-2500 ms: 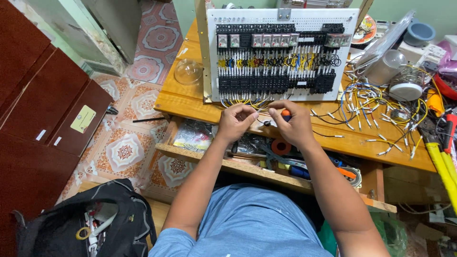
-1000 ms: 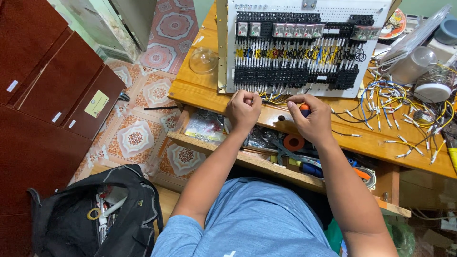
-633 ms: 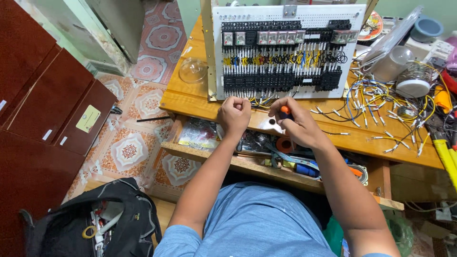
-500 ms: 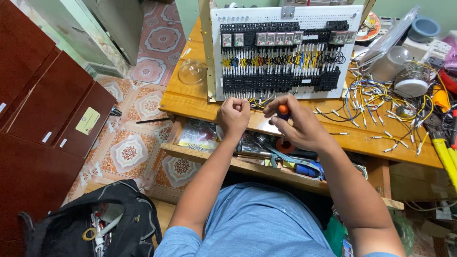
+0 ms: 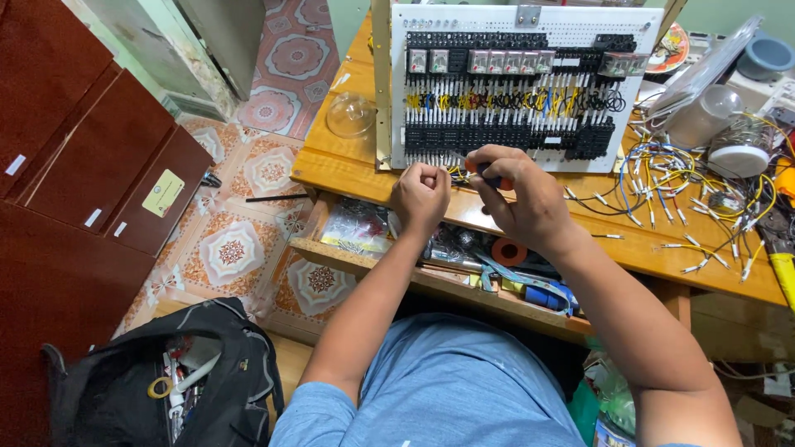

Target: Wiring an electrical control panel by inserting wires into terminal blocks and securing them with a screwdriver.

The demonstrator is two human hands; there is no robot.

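Note:
A white perforated control panel (image 5: pixel 530 21) with rows of black terminal blocks, relays and coloured wiring stands upright on the wooden bench (image 5: pixel 348 161). My right hand (image 5: pixel 517 199) is shut on a screwdriver with an orange and dark handle (image 5: pixel 489 174), its tip pointing at the panel's lower terminal row. My left hand (image 5: pixel 421 194) is a closed fist just left of it, below the panel's lower left edge, pinching what looks like a thin wire; the wire itself is hard to make out.
Loose wires with crimped ends (image 5: pixel 704 194) litter the bench at right, beside a clear jar (image 5: pixel 737 145) and plastic container (image 5: pixel 704 112). A glass dome (image 5: pixel 349 116) sits left of the panel. The open shelf below holds tape rolls (image 5: pixel 509 251). A black tool bag (image 5: pixel 166 381) lies on the floor.
Both hands have risen from the bench edge toward the panel's lower terminal row. The right hand brought the screwdriver up to the terminals.

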